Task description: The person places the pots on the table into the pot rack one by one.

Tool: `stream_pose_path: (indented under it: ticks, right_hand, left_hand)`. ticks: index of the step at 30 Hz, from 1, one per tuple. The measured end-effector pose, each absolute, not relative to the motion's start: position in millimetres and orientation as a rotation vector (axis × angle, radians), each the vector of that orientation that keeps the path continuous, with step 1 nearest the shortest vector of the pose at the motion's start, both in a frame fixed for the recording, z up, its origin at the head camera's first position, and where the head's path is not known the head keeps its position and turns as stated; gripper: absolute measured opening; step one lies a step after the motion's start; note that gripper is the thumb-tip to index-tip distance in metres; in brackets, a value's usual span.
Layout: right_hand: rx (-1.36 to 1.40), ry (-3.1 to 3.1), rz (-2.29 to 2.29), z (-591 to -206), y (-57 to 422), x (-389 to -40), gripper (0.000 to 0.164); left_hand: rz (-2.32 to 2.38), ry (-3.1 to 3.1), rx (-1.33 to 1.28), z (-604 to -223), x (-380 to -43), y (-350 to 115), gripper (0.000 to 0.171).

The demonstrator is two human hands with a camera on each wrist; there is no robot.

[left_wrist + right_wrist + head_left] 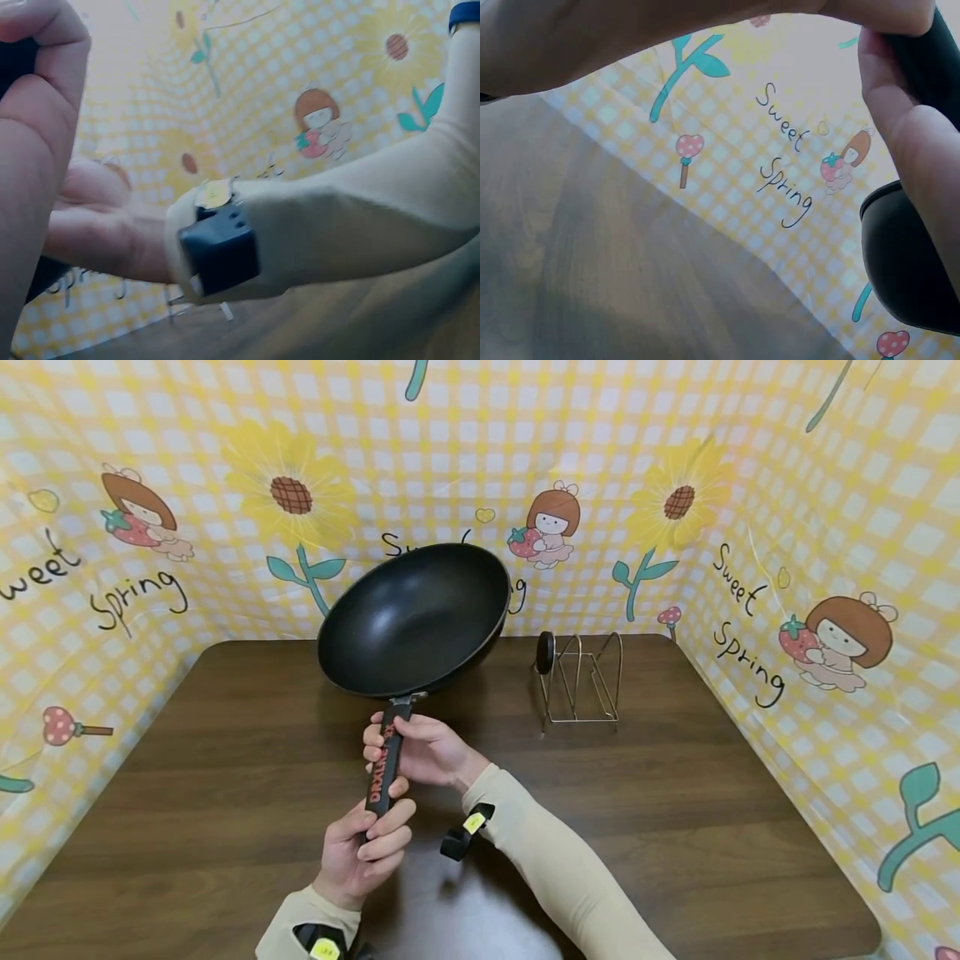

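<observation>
A black wok [420, 618] is held up off the table, tilted so its inside faces the head camera. Its long black handle [385, 760] with red lettering points down toward the person. The left hand [360, 852] grips the handle's lower end, fingers curled round it. Higher up, close under the metal joint, the right hand [427, 752] holds the handle with its thumb on top. In the right wrist view, the right hand [911, 127] wraps the handle, and part of the wok [907, 259] shows below. The left wrist view catches the left hand [37, 142] at its edge.
A gold wire rack [581, 685] with a black round piece on its left end stands at the back right of the brown wooden table [675, 793]. Yellow checked cloth [465, 460] with printed flowers encloses the back and sides. Straps with small devices [468, 831] sit on both wrists.
</observation>
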State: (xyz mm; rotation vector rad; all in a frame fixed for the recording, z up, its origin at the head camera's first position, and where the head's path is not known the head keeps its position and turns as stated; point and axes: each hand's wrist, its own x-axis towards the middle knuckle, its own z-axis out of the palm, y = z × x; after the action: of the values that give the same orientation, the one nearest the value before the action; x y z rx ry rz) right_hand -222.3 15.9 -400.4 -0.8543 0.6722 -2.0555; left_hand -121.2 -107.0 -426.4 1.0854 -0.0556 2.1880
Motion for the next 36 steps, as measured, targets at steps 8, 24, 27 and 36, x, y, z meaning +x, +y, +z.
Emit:
stream_pose_path:
  ticks: [8, 24, 27, 36]
  right_hand:
    - [-0.903, 0.593, -2.159, -400.0, 23.8, -221.0, 0.032]
    - [-1.031, 0.458, -2.223, -387.9, 43.1, -220.4, 0.022]
    - [-1.054, 0.499, -2.199, -389.4, 49.7, -223.2, 0.02]
    - [-1.099, 0.666, -2.13, -398.1, 69.1, -233.5, 0.014]
  left_hand:
    - [2.118, -0.166, 1.08, -417.6, -123.2, -93.7, 0.025]
    - [1.973, -0.232, 1.054, -407.6, -136.0, -77.2, 0.025]
    - [1.962, -0.162, 1.041, -411.1, -140.1, -77.7, 0.025]
    - [1.916, 0.105, 1.026, -422.9, -152.1, -80.1, 0.02]
